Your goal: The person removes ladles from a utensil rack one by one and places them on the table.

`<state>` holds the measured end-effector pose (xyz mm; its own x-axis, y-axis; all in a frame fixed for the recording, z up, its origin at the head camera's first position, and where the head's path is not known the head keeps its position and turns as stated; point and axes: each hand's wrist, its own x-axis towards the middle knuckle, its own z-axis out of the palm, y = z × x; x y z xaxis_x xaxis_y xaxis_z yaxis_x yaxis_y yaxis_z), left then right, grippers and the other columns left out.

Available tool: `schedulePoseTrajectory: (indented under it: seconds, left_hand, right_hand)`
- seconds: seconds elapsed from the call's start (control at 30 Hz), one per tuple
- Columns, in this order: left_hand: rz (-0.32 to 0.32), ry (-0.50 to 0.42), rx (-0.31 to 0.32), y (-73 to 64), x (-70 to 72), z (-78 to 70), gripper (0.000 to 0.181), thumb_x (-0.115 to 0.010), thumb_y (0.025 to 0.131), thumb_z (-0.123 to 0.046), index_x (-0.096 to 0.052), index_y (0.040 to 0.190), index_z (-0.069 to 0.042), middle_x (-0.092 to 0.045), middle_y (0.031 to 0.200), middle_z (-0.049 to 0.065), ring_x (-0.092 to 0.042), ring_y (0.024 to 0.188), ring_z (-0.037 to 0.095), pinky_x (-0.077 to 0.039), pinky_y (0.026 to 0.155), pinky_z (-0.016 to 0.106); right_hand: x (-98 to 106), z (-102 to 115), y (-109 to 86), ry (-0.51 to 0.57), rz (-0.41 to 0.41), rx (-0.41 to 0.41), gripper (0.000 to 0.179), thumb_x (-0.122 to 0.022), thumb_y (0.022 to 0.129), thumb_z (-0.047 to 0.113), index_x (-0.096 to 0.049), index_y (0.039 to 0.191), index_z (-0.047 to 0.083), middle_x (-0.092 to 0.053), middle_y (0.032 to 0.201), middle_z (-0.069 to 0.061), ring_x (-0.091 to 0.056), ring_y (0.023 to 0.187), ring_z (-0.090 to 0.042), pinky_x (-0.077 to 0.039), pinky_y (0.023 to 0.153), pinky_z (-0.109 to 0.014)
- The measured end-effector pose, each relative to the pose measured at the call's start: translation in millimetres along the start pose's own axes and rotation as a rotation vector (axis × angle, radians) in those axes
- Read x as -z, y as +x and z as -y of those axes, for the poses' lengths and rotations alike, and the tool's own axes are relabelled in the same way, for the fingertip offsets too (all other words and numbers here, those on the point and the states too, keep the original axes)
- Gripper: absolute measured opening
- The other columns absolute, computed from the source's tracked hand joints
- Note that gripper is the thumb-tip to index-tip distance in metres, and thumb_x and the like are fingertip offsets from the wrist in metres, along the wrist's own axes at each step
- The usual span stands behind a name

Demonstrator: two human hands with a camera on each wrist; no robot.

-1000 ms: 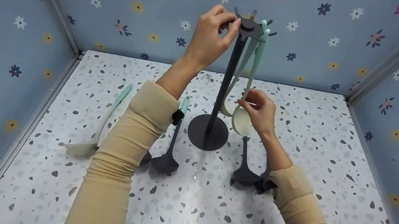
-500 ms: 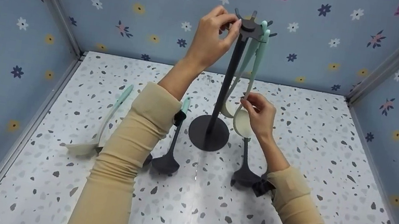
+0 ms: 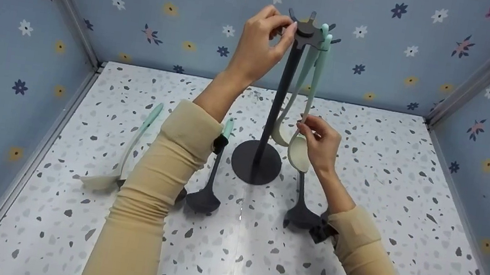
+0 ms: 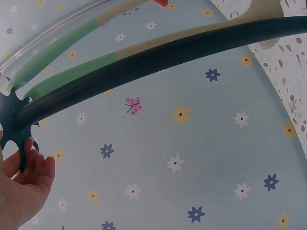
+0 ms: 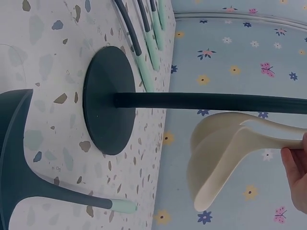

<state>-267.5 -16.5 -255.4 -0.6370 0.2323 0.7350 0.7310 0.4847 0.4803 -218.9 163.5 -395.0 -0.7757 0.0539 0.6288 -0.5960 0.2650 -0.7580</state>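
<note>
A black utensil stand (image 3: 282,90) with a round base and hooked top rises from the speckled table. My left hand (image 3: 260,46) pinches one hook of its top, the thumb and fingers around the prong in the left wrist view. From the hooks on the right side hang two cream utensils with mint handles. My right hand (image 3: 323,143) pinches the neck of the nearer one, a ladle (image 3: 298,154), just above its bowl. The second ladle (image 3: 280,135) hangs behind it, close to the pole. Both cream bowls overlap in the right wrist view.
Dark ladles with mint handles lie on the table, one left of the base (image 3: 203,201) and one right of it (image 3: 301,215). A cream utensil (image 3: 99,182) with a mint handle lies farther left. My sleeves partly hide other dark utensils. Flowered panels enclose the table.
My right hand and the held ladle's bowl have shifted slightly down and to the right. The left hand keeps its place on the stand's top.
</note>
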Motion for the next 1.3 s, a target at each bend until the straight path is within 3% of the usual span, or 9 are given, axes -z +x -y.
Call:
schedulePoseTrajectory:
  seconds: [0.6,0.93,1.3]
  left_hand:
    - [0.017,0.002,-0.003,1.8,-0.8,-1.0,0.029,-0.043,0.093,-0.018,-0.063,0.098,0.002,-0.048,0.084,0.010,-0.044,0.075,0.016,-0.036,0.070,0.020]
    - [-0.010,-0.021,-0.038,1.5,-2.0,0.5,0.027,-0.045,0.092,-0.016,-0.064,0.094,0.003,-0.048,0.082,0.012,-0.043,0.072,0.016,-0.035,0.068,0.021]
    - [0.013,-0.023,-0.004,1.0,0.1,-1.2,0.029,-0.043,0.093,-0.018,-0.063,0.096,0.003,-0.048,0.085,0.010,-0.044,0.075,0.015,-0.037,0.070,0.021]
  right_hand:
    - [13.5,8.9,-1.2,-0.046,0.000,0.025,0.010,-0.061,0.078,-0.009,-0.063,0.087,-0.012,-0.063,0.079,-0.022,-0.062,0.074,-0.031,-0.051,0.065,-0.027]
    - [34.7,6.2,-5.3,-0.080,0.001,0.033,0.013,-0.059,0.080,-0.009,-0.062,0.091,-0.013,-0.062,0.080,-0.024,-0.062,0.074,-0.032,-0.051,0.065,-0.028]
    - [64.5,-0.7,-9.0,-0.221,-0.048,-0.004,0.009,-0.062,0.078,-0.006,-0.064,0.086,-0.011,-0.063,0.078,-0.021,-0.062,0.068,-0.025,-0.049,0.059,-0.018]
